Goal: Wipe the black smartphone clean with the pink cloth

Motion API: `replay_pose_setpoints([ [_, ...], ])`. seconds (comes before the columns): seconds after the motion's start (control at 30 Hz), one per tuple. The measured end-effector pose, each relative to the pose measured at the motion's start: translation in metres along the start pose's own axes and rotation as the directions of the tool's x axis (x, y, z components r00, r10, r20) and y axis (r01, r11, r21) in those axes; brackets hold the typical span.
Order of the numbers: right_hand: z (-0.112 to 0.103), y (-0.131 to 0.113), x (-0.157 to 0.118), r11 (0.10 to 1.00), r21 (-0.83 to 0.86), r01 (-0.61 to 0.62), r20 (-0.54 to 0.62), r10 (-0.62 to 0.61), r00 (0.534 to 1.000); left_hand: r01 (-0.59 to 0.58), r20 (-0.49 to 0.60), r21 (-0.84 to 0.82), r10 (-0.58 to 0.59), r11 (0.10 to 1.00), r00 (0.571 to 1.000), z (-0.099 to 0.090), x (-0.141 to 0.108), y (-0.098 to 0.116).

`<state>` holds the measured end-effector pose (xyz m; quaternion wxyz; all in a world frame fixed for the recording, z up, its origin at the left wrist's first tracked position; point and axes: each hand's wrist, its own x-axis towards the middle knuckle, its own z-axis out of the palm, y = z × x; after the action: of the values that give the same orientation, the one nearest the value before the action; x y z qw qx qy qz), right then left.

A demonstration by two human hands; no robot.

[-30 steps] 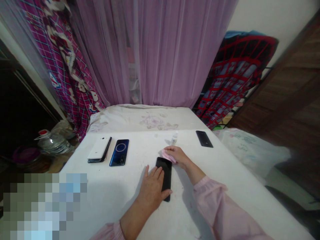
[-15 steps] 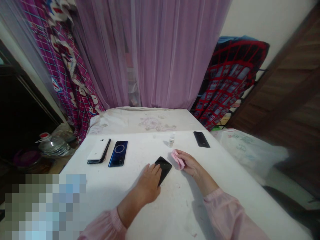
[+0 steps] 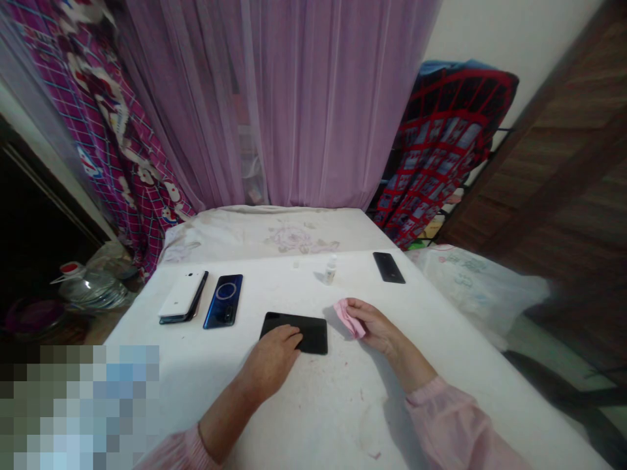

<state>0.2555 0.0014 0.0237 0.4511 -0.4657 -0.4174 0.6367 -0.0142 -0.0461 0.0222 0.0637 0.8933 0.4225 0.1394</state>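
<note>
At the centre of the frame, a black phone (image 3: 314, 333) is lying crosswise on the white table (image 3: 206, 391). The left hand (image 3: 272, 363) is resting over its left part, fingers loosely bent — whether they are gripping it cannot be told, the thumb being hidden. Just right of the phone, the right hand (image 3: 375, 326) is holding a pink cloth (image 3: 349, 320) — its fingers are pinching tightly together on it. Above the cloth, a small bottle (image 3: 330, 271) is standing. Towards the left, a blue phone (image 3: 223, 302) is lying beside a stack of phones (image 3: 181, 297).
</note>
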Motion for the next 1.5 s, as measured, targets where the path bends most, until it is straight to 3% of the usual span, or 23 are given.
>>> replay_pose_setpoints([
  [0.1,0.014,-0.002,0.007,0.99,-0.14,0.027,-0.121,-0.045,0.992,0.047,-0.112,0.051,-0.041,0.998,0.993,0.009,0.001,-0.002],
  [0.17,0.026,-0.003,0.013,0.946,-0.32,0.057,-0.171,-0.117,0.978,0.054,-0.154,0.094,-0.039,0.994,0.987,0.015,0.001,-0.005],
  [0.27,0.042,-0.006,0.015,0.747,-0.655,0.116,-0.091,-0.229,0.969,0.046,-0.169,0.122,-0.025,0.991,0.985,0.021,0.0,-0.008],
  [0.33,0.05,-0.008,0.01,0.561,-0.818,0.124,0.001,-0.215,0.977,0.035,-0.16,0.12,-0.015,0.992,0.987,0.021,-0.001,-0.009],
  [0.43,0.056,-0.012,0.001,0.353,-0.93,0.098,0.051,-0.142,0.989,0.035,-0.148,0.109,-0.018,0.993,0.989,0.017,-0.001,-0.007],
  [0.5,0.057,-0.015,-0.003,0.292,-0.95,0.108,0.073,-0.127,0.989,0.039,-0.138,0.098,-0.025,0.994,0.99,0.015,-0.001,-0.006],
  [0.6,0.052,-0.02,-0.001,0.276,-0.952,0.135,0.107,-0.113,0.988,0.043,-0.124,0.085,-0.032,0.995,0.992,0.015,-0.001,-0.006],
  [0.8,0.039,-0.022,0.009,0.218,-0.973,0.071,0.022,-0.22,0.975,0.03,-0.118,0.054,-0.023,0.998,0.993,0.018,-0.001,-0.009],
  [0.93,0.044,-0.013,0.006,0.147,-0.983,0.11,0.086,-0.16,0.983,0.023,-0.097,0.049,-0.018,0.999,0.995,0.018,0.0,-0.008],
  [1.13,0.052,-0.011,0.012,0.204,-0.969,0.137,0.124,-0.075,0.989,0.014,-0.084,0.046,-0.01,0.999,0.996,0.018,0.0,-0.005],
  [1.33,0.081,-0.012,0.03,0.183,-0.951,0.247,0.241,-0.057,0.969,-0.003,-0.087,0.048,0.007,0.999,0.996,0.02,0.001,-0.005],
  [1.5,0.117,-0.01,0.05,0.225,-0.934,0.278,0.272,-0.057,0.961,0.013,-0.133,0.012,-0.011,1.0,0.991,0.026,0.001,-0.005],
])
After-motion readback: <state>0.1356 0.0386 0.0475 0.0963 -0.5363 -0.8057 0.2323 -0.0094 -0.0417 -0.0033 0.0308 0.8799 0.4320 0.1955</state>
